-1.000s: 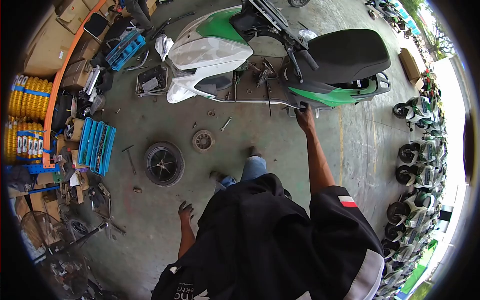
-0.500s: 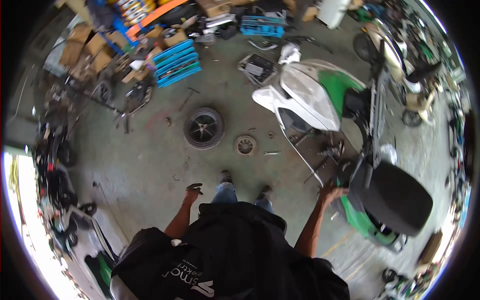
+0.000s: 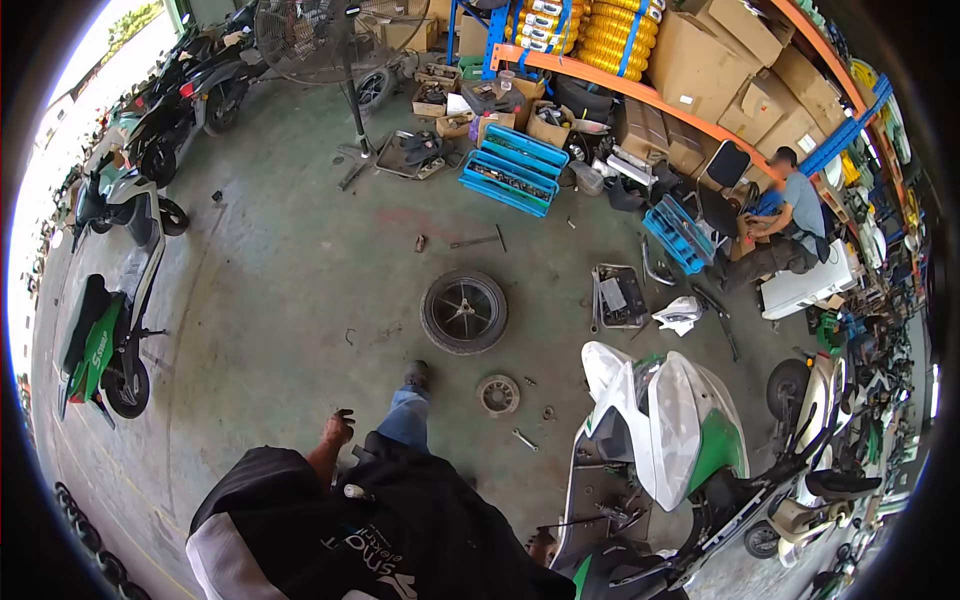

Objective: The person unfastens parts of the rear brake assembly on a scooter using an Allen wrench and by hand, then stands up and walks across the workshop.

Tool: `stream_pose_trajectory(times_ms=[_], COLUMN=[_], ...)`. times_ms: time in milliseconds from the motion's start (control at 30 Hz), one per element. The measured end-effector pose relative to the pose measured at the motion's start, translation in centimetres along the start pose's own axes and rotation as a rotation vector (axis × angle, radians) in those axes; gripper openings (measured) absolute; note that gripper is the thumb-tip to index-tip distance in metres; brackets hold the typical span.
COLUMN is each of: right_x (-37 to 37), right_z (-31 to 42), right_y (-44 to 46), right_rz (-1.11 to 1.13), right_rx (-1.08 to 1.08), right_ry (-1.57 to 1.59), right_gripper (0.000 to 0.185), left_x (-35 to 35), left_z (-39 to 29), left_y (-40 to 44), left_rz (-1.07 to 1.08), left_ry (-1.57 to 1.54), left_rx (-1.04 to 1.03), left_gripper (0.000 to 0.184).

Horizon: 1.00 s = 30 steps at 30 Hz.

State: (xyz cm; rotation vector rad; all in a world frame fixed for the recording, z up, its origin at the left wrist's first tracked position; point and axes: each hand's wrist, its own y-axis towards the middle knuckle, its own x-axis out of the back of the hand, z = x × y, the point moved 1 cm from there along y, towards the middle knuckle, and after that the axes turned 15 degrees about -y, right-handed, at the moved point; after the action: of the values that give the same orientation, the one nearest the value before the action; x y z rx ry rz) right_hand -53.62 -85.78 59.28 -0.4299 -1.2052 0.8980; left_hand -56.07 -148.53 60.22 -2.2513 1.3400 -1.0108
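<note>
My left hand (image 3: 338,427) hangs over the floor beside my leg, fingers apart and holding nothing. At the bottom, my right hand (image 3: 541,545) is partly hidden by my dark shirt and lies near the footboard edge of a partly dismantled white and green scooter (image 3: 690,430); its fingers are too small and dark to read. Loose parts (image 3: 620,515) lie on the footboard. On the floor ahead are a wheel with a tyre (image 3: 464,311), a round hub-like part (image 3: 498,395) and a wrench (image 3: 525,440).
A person (image 3: 795,215) sits at the right beside a blue toolbox (image 3: 678,234). Another open blue toolbox (image 3: 513,172) stands near boxes and a fan (image 3: 345,40). A metal tray (image 3: 622,297) lies ahead. A green scooter (image 3: 100,340) is parked at the left.
My view has turned left, so the scooter now sits at the lower right. My right hand has gone from plain view beside the scooter to partly hidden. My left hand remains free.
</note>
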Motion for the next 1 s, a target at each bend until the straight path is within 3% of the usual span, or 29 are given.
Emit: stream_pose_trajectory(times_ms=[67,100,200,267,333,400,500,567,633,667,700,733,767,833,867,900,933,967,1000], right_x=[-3.5,-5.9,-12.7,-18.0,-21.5,-25.2,-29.0,-31.0,-33.2,-34.6,-36.3,-38.1,-39.6,-43.1,-44.6,-46.4,-47.7,-49.0,-50.5], right_z=[4.3,7.8,18.4,25.4,30.4,35.3,43.1,47.3,51.3,53.1,54.2,55.1,56.1,58.8,61.5,64.0,65.5,66.9,69.6], right_y=[-2.6,-3.3,-5.3,-6.6,-8.1,-7.3,-8.9,-8.2,-6.5,-4.8,-2.7,-1.2,0.0,1.3,0.3,0.4,0.6,0.2,-0.2], right_rz=[0.036,0.077,0.162,0.261,0.354,0.388,0.363,0.370,0.182,0.185,0.103,0.010,0.016,-0.036,0.045,0.040,0.009,-0.014,0.102], right_rx=[-0.023,-0.051,0.068,0.178,0.273,0.415,0.582,0.610,1.006,1.005,1.198,1.379,1.376,1.285,1.224,1.223,1.243,1.254,1.140], right_ry=[-0.049,-0.089,-0.126,-0.160,-0.201,-0.154,-0.294,-0.361,-0.870,-0.862,-1.169,-1.478,-1.466,-1.543,-1.646,-1.631,-1.536,-1.445,-1.488], right_gripper=[0.028,0.027,0.024,0.021,0.018,0.022,0.023,0.023,0.025,0.025,0.027,0.028,0.028,0.030,0.028,0.028,0.027,0.025,0.022], left_x=[0.8,1.5,4.2,6.6,8.7,10.6,12.6,13.1,13.3,13.6,14.2,15.1,15.8,17.1,17.4,17.8,19.1,20.0,21.4], left_z=[-2.4,-5.5,-7.3,-9.9,-13.2,-18.2,-22.6,-24.4,-26.0,-27.1,-28.5,-29.5,-30.2,-26.6,-23.2,-19.3,-22.7,-19.5,-23.4], left_y=[2.4,3.5,10.3,14.5,18.6,22.0,28.6,32.3,34.4,35.9,36.7,37.2,38.1,42.2,45.0,48.1,47.3,50.4,50.9], left_rz=[-0.092,-0.068,-0.010,0.064,-0.004,-0.062,0.001,-0.071,-0.120,-0.173,-0.174,-0.094,-0.015,0.046,-0.025,-0.063,-0.114,-0.009,0.093], left_ry=[-0.012,0.077,0.185,0.102,0.140,-0.021,-0.042,-0.216,-0.195,-0.180,-0.170,-0.116,-0.063,-0.046,-0.073,-0.034,0.112,0.011,-0.090], left_rx=[0.102,0.209,0.254,0.069,-0.021,0.077,-0.006,-0.278,-0.247,-0.227,-0.231,-0.114,0.003,-0.015,0.073,0.223,0.360,0.383,0.414], left_gripper=[0.049,0.041,0.028,0.020,0.026,0.042,0.043,0.044,0.048,0.051,0.051,0.054,0.057,0.055,0.052,0.051,0.047,0.048,0.049])
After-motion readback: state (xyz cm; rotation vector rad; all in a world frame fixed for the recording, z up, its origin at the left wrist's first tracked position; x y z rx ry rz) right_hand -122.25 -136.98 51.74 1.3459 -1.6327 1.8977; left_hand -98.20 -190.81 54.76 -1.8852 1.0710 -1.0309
